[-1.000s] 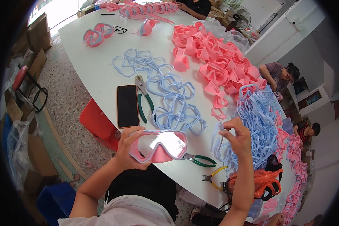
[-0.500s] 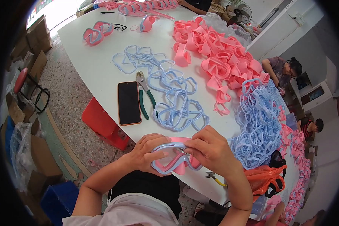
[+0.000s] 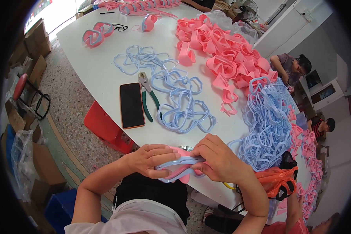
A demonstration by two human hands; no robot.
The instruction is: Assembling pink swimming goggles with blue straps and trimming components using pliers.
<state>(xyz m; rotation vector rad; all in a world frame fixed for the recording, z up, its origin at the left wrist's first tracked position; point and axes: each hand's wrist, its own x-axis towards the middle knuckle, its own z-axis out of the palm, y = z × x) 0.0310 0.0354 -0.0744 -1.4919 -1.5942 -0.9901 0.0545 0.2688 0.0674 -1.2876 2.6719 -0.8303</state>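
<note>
Both my hands hold a pair of goggles [image 3: 180,162] with a pink soft skirt and a light-blue rim, above the table's near edge. My left hand [image 3: 149,160] is wrapped round its left end. At the right end, the fingers of my right hand [image 3: 216,158] pinch the blue rim. A small round shiny thing [image 3: 186,148] shows just behind the goggles. Beyond my hands lie loose light-blue rims [image 3: 183,113], green-handled pliers [image 3: 150,102] and a dark phone [image 3: 132,105]. Yellow-handled cutters [image 3: 229,186] are partly hidden by my right forearm.
Pink skirts [image 3: 226,62] are heaped at the far right of the white table [image 3: 93,64], beside a tangle of blue rims [image 3: 267,124]. An orange bag [image 3: 273,180] lies close to my right arm. Several people sit around the table. A red stool [image 3: 105,126] stands at the left edge.
The goggles have tilted, so their rim is now seen more edge-on. My right hand has turned and shifted down slightly along the rim. The round shiny thing has come into sight.
</note>
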